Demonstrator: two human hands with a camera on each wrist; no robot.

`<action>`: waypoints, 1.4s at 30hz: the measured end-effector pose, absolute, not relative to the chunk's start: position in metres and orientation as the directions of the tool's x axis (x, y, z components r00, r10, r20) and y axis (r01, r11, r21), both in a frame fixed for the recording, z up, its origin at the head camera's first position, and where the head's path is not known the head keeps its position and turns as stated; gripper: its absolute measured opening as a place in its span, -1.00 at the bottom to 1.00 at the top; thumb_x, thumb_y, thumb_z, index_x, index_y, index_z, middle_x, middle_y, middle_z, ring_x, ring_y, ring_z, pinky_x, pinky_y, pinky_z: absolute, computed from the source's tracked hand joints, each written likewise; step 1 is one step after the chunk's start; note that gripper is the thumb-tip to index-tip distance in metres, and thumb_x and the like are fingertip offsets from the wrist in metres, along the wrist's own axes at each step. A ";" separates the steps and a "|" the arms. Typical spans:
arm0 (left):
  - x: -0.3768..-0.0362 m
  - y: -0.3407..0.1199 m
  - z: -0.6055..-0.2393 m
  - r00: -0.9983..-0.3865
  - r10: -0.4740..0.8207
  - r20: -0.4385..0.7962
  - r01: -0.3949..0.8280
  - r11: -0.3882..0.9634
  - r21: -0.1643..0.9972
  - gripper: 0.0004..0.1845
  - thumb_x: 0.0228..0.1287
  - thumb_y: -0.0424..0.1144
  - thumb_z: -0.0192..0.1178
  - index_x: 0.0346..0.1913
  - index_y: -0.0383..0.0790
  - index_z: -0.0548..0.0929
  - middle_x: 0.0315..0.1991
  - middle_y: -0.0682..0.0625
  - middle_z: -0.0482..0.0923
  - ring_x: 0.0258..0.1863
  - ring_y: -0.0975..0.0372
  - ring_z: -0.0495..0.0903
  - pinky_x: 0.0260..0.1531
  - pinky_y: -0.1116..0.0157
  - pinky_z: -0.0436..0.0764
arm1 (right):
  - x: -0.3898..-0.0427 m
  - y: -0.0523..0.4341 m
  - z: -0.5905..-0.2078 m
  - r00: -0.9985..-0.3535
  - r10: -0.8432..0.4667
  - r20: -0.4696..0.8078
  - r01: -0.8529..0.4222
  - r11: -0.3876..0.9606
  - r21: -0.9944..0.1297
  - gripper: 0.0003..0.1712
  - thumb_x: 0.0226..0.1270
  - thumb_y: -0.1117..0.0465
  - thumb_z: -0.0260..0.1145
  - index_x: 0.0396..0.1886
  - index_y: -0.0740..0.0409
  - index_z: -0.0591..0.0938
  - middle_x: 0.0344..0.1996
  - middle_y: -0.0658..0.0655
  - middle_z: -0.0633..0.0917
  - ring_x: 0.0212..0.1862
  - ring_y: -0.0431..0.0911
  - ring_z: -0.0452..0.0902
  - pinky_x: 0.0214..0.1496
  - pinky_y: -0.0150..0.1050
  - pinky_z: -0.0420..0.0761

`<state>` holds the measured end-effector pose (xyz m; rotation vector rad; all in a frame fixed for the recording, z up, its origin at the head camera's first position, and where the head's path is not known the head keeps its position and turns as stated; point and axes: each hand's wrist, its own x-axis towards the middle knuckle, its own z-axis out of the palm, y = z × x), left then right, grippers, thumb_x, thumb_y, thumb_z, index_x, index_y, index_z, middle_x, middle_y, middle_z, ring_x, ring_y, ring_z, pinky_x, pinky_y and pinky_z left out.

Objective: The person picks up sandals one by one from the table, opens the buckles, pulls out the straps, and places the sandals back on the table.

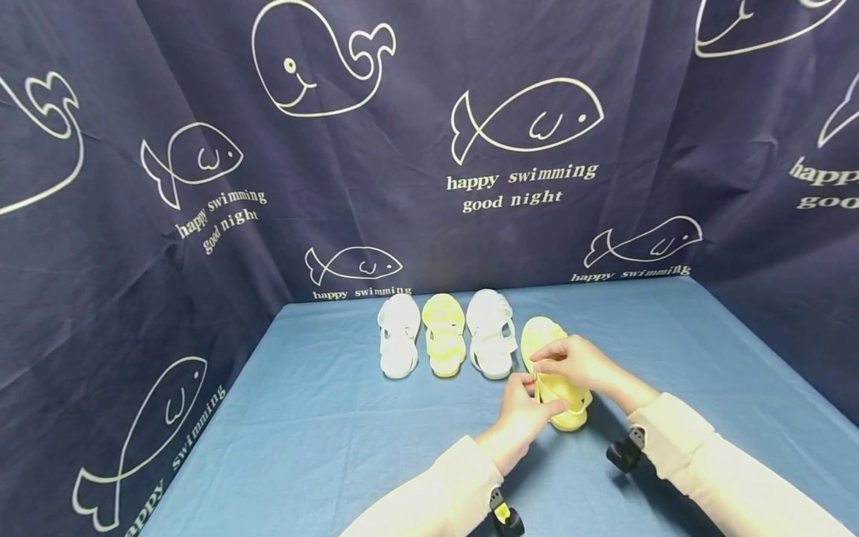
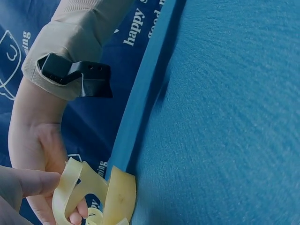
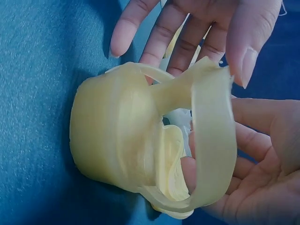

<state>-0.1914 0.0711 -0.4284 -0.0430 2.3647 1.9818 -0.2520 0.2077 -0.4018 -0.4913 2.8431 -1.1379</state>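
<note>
Just right of centre in the lower half of the head view, a yellow sandal [image 1: 560, 384] lies on the blue surface [image 1: 322, 418], its long axis running from the toe up-frame toward the backdrop down to the heel near the person. Both hands meet at its heel end: the right hand [image 1: 577, 363] comes in from the lower right and pinches the ankle strap [image 3: 213, 140] with curled fingers, while the left hand [image 1: 523, 406], reaching from below, holds the same strap from the near side, thumb pressed on it. Neither hand is farther off; both touch it. To its left, three more sandals stand in a row: white sandal [image 1: 399, 335], second yellow sandal [image 1: 444, 334], second white sandal [image 1: 491, 332].
</note>
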 end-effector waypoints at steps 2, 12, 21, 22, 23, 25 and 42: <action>-0.192 0.071 -0.428 -0.998 0.017 -0.061 -0.057 0.176 0.983 -0.49 -0.14 -0.45 0.45 -0.08 -0.28 0.44 -0.20 -0.04 0.44 -0.19 0.16 0.47 -0.21 0.30 0.56 | -0.253 0.208 -0.402 -0.951 -0.302 0.060 -0.257 0.672 -0.695 -0.73 0.25 0.17 0.38 -0.15 0.26 0.74 -0.25 0.14 0.78 -0.17 -0.12 0.63 -0.13 -0.26 0.60; -0.193 0.070 -0.429 -0.997 0.023 -0.068 -0.063 0.174 0.983 -0.50 -0.12 -0.43 0.45 -0.11 -0.25 0.43 -0.21 -0.03 0.42 -0.20 0.17 0.45 -0.26 0.32 0.54 | -0.253 0.211 -0.401 -0.938 -0.344 0.048 -0.276 0.656 -0.702 -0.73 0.24 0.13 0.38 -0.17 0.23 0.74 -0.27 0.10 0.78 -0.22 -0.24 0.58 -0.16 -0.35 0.56; -0.195 0.068 -0.432 -0.996 0.030 -0.082 -0.077 0.149 0.986 -0.51 -0.05 -0.40 0.45 -0.04 -0.33 0.45 -0.16 -0.08 0.47 -0.19 0.19 0.48 -0.26 0.32 0.59 | -0.251 0.212 -0.407 -0.940 -0.329 0.089 -0.300 0.677 -0.672 -0.79 0.25 0.12 0.38 -0.23 0.16 0.76 -0.32 0.05 0.79 -0.25 -0.20 0.59 -0.19 -0.32 0.54; -0.195 0.067 -0.432 -0.996 0.031 -0.084 -0.079 0.147 0.986 -0.52 -0.04 -0.39 0.44 -0.05 -0.34 0.46 -0.17 -0.09 0.49 -0.21 0.20 0.49 -0.27 0.33 0.60 | -0.250 0.212 -0.407 -0.943 -0.322 0.086 -0.294 0.678 -0.674 -0.79 0.25 0.12 0.38 -0.24 0.15 0.76 -0.32 0.04 0.79 -0.26 -0.20 0.59 -0.20 -0.33 0.54; -0.196 0.067 -0.432 -0.996 0.031 -0.087 -0.081 0.150 0.985 -0.54 -0.02 -0.39 0.43 -0.05 -0.34 0.47 -0.18 -0.09 0.51 -0.23 0.21 0.50 -0.28 0.34 0.60 | -0.249 0.213 -0.408 -0.944 -0.320 0.086 -0.291 0.677 -0.676 -0.79 0.25 0.11 0.37 -0.25 0.14 0.76 -0.33 0.04 0.79 -0.26 -0.21 0.59 -0.20 -0.33 0.54; -0.197 0.065 -0.433 -0.995 0.030 -0.093 -0.088 0.151 0.985 -0.59 0.01 -0.38 0.41 -0.08 -0.35 0.50 -0.21 -0.10 0.55 -0.28 0.24 0.53 -0.31 0.37 0.60 | -0.248 0.213 -0.408 -0.944 -0.318 0.089 -0.290 0.669 -0.684 -0.79 0.25 0.11 0.37 -0.27 0.15 0.76 -0.33 0.05 0.79 -0.27 -0.21 0.60 -0.22 -0.36 0.55; -0.221 0.046 -0.445 -0.997 0.016 -0.073 -0.069 0.171 0.983 -0.94 0.10 -0.45 0.29 -0.35 -0.37 0.72 -0.56 0.00 0.60 -0.57 0.33 0.48 -0.58 0.50 0.41 | -0.243 0.219 -0.417 -0.955 -0.281 0.091 -0.254 0.625 -0.738 -0.83 0.24 0.14 0.38 -0.41 0.15 0.76 -0.46 0.02 0.77 -0.39 -0.27 0.55 -0.34 -0.45 0.53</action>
